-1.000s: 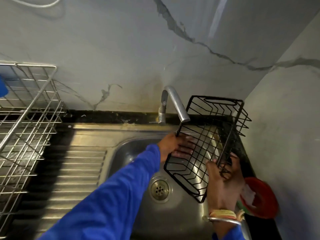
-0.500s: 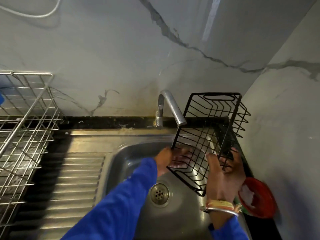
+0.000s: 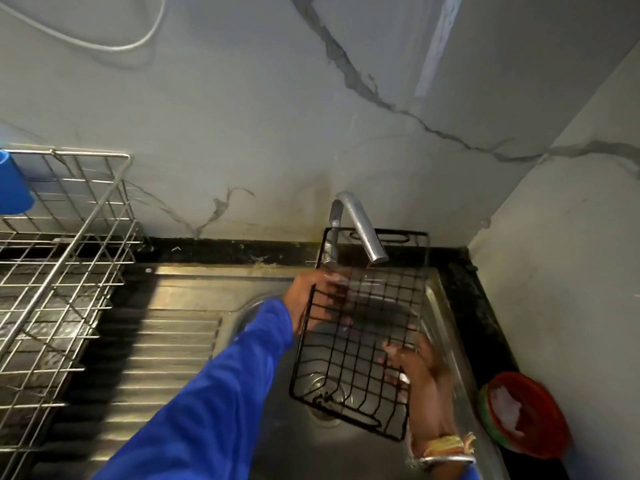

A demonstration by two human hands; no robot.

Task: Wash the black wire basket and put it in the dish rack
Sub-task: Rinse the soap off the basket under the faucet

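Black wire basket (image 3: 349, 355) now level beneath faucet (image 3: 364, 231)

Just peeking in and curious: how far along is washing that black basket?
Done: the basket is over the sink, under the tap. In hand: the left hand and right hand grip its sides; whether water runs is unclear. Left: finishing the wash and setting it in the dish rack, at the left.

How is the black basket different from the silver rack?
The black wire basket is black; the dish rack is silver. The left hand and right hand hold the basket over the sink; the rack stands beside it. The basket looks smaller than the rack. Both are wire grids.
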